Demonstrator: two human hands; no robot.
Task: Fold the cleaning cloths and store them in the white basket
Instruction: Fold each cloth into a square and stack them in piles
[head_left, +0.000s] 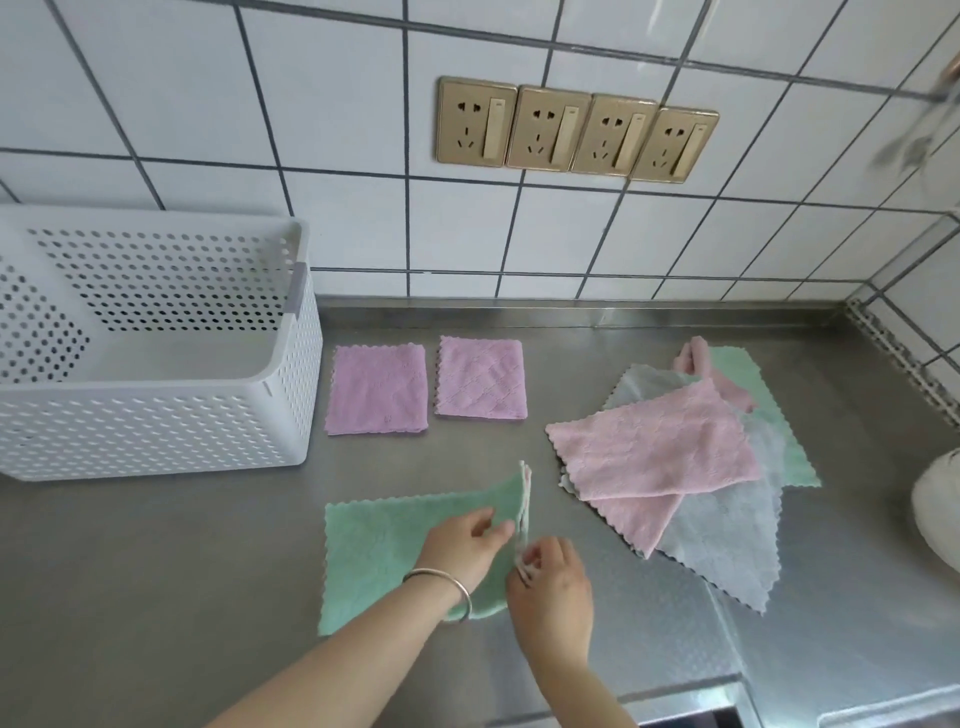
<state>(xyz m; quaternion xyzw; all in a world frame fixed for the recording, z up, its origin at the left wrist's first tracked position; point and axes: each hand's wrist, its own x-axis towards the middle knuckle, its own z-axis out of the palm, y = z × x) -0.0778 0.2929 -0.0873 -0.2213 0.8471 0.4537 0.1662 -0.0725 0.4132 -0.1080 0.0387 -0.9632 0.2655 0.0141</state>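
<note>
Left hand (467, 540) resting flat, fingers relaxed, on green cloth (374, 551) on steel counter (156, 571); right hand (550, 582) pinching its raised edge; empty white basket (156, 426) far left, two folded purple cloths (376, 389) beside it

Home kitchen, steel counter (675, 649), white tiled wall (332, 93) (dark grout), four gold sockets (576, 130)

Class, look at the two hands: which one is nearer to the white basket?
Left. The left hand rests on the green cloth, on the side toward the white basket. The right hand pinches that cloth's lifted right edge, farther from the basket.
</note>
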